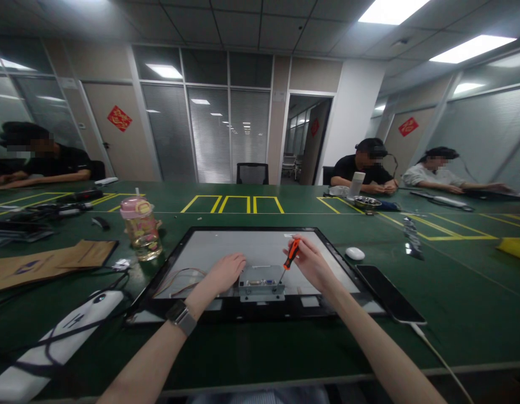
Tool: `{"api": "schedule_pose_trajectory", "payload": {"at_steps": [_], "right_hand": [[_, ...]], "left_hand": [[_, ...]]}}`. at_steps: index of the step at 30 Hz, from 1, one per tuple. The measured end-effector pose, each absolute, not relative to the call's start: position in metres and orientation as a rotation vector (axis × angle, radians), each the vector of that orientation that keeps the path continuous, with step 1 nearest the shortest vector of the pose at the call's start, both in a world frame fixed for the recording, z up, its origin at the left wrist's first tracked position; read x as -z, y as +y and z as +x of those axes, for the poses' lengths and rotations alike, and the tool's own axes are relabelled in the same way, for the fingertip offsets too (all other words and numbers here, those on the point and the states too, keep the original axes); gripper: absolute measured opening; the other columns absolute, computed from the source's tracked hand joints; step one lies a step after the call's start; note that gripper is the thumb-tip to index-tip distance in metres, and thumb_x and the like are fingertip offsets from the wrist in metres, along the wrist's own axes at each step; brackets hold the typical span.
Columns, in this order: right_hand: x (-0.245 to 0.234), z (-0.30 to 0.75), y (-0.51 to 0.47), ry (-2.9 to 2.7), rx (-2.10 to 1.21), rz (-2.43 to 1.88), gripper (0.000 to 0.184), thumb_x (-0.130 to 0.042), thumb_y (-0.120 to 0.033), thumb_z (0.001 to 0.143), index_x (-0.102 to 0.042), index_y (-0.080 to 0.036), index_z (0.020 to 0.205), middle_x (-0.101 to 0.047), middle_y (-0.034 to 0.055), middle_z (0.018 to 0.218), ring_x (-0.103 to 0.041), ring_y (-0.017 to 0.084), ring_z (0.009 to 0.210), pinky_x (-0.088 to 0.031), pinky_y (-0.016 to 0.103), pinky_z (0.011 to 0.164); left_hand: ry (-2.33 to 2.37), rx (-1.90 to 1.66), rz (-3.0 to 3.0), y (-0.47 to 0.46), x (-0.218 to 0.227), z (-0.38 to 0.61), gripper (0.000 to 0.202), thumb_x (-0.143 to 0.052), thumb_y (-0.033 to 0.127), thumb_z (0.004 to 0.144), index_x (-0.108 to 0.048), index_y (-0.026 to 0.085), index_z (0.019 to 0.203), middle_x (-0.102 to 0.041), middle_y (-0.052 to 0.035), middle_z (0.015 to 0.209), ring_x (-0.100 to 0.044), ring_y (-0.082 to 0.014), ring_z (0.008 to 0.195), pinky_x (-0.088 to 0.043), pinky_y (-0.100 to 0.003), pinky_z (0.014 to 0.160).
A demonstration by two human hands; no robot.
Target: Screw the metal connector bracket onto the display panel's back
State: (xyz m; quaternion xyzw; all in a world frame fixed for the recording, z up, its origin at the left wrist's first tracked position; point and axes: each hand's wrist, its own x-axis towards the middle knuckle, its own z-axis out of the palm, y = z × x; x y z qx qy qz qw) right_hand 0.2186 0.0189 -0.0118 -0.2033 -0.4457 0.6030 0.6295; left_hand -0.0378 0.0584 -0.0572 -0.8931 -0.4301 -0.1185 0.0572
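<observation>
My right hand point(311, 261) is closed around an orange and black screwdriver point(291, 255). Its shaft slants down to the right end of a metal bracket with connector ports point(262, 290). That bracket stands near the close edge of a large flat display panel point(196, 247), which lies with a black frame around a grey back. My left hand point(226, 272) rests palm down at the bracket's left end, its fingers extended and their tips partly hidden. Thin cables point(179, 275) run across the panel beside the left wrist.
A pink-lidded bottle point(139, 230), a brown paper bag point(53, 261) and a white power strip point(61, 342) sit on the left. To the right lie a phone point(390, 292) with a cable and a white case point(354, 253). Several people sit across the green table point(251, 348).
</observation>
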Motion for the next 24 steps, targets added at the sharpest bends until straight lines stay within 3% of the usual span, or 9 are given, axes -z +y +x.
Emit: {"api": "schedule_pose_trajectory", "payload": {"at_steps": [8,20,24], "right_hand": [[0.0098,0.2175,0.0178,-1.064,-1.39,-0.492,0.03,-0.063,-0.036,0.077,-0.062,-0.024,0.105,-0.069,0.0048,0.091,-0.062,0.02,0.089,-0.04,0.04,0.092],[0.0083,0.2185,0.0157,-1.065,-1.348,-0.522,0.018,-0.074,-0.025,0.066,-0.066,-0.026,0.082,-0.063,-0.0033,0.079,-0.059,0.013,0.075,-0.043,0.034,0.086],[0.0048,0.2157,0.0139,-1.089,-1.254,-0.564,0.019,-0.071,-0.031,0.069,-0.066,-0.025,0.086,-0.066,0.0001,0.081,-0.06,0.017,0.08,-0.042,0.037,0.086]], "left_hand": [[-1.361,0.35,-2.72,0.0563,0.0535,-0.0367,0.036,-0.026,0.023,0.094,-0.053,0.012,0.115,-0.055,-0.013,0.123,-0.05,-0.0209,0.115,-0.039,-0.037,0.097],[-1.292,0.198,-2.707,0.0576,0.0554,-0.0374,0.035,-0.029,0.016,0.092,-0.051,0.009,0.118,-0.051,-0.0156,0.127,-0.047,-0.0224,0.118,-0.038,-0.039,0.098],[-1.264,0.259,-2.735,0.0586,0.0562,-0.0389,0.034,-0.029,0.017,0.093,-0.052,0.011,0.117,-0.052,-0.0142,0.126,-0.047,-0.0205,0.118,-0.038,-0.038,0.098]]}}
